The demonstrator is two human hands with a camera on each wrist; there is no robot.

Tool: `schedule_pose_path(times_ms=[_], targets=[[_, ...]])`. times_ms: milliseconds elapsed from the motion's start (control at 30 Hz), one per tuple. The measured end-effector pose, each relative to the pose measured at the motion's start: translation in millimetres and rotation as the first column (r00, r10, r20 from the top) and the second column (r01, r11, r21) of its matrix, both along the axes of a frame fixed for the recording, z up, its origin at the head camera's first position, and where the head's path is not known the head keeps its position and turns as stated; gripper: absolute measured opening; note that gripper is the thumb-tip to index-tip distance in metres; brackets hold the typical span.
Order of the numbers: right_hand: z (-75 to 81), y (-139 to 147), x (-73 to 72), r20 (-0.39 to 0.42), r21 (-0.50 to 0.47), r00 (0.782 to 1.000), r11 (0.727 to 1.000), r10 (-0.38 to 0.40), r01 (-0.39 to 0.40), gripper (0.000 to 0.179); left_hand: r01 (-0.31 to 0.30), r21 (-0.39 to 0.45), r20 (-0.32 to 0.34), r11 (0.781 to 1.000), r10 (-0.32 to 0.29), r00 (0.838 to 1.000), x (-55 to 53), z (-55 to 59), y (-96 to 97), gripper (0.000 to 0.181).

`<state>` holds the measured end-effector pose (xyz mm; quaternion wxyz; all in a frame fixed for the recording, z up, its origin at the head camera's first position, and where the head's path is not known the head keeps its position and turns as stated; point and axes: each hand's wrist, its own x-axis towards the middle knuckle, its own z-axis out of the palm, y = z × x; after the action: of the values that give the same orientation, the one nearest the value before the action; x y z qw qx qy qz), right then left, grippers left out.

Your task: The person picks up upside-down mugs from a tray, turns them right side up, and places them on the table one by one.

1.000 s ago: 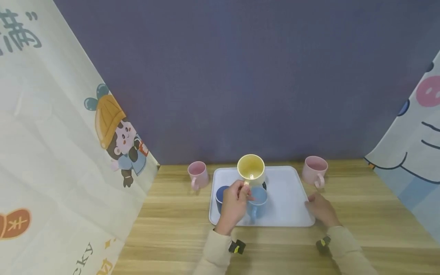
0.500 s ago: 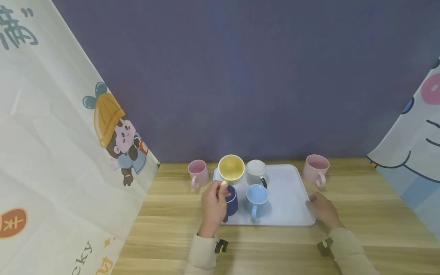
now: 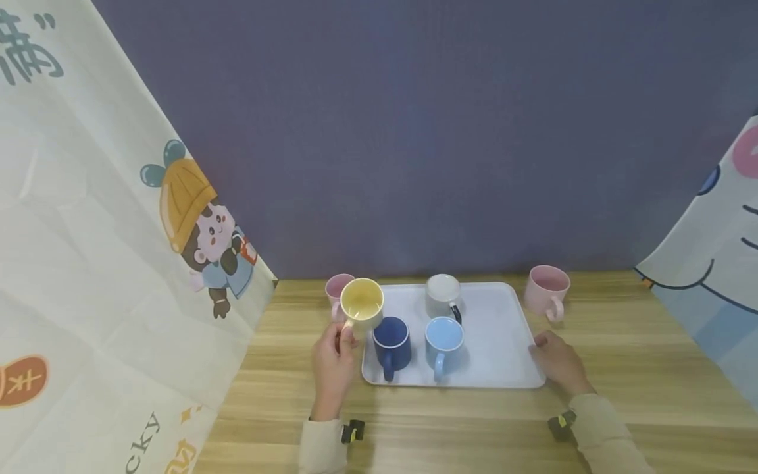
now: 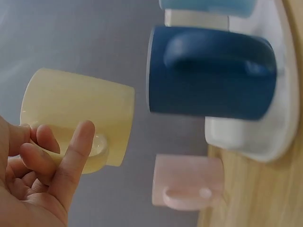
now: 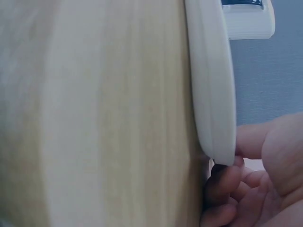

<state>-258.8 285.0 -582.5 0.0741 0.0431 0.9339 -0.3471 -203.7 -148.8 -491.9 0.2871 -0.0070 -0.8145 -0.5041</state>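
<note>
The left hand (image 3: 334,365) holds a yellow mug (image 3: 362,306) aloft by its handle; the right hand (image 3: 559,364) pinches the white tray (image 3: 500,342) near its corner.

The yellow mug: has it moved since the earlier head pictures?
Yes, leftward: in the head view, the yellow mug now overlaps the left edge of the white tray.

Left hand (image 3: 333,365), right hand (image 3: 559,363) pinching

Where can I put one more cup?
On the tray, at the right, between the light blue mug and the right hand. The table in front is bare too, between the sleeves. It's crowded around the tray's left end: dark blue mug, held yellow mug, left pink mug.
</note>
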Motion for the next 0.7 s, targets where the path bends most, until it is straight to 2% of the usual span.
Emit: schedule_pose_path(times_ms=[200,333,467,700], targets=[[1.6,0.1,-1.0,0.011,0.000,1.000,1.000,0.001,-0.001,0.048,-0.037,0.063,0.095,0.997,0.031,0.995,5.2,-9.7,-15.6,0.017],[3.0,0.3,-0.7,0.016,-0.008,1.000,1.000,-0.002,0.003,0.048,-0.049,0.108,0.128,0.993,0.035,0.991,8.4,-14.5,-25.7,0.018],[4.4,0.0,0.1,0.020,-0.010,1.000,1.000,-0.002,0.002,0.048,-0.078,0.110,0.161,0.991,0.060,0.985,9.8,-22.6,-37.2,0.018],[4.3,-0.3,0.3,0.026,-0.011,1.000,1.000,-0.001,0.002,0.049,-0.142,0.099,0.238,0.985,0.115,0.965,11.3,-40.6,-57.3,0.022]])
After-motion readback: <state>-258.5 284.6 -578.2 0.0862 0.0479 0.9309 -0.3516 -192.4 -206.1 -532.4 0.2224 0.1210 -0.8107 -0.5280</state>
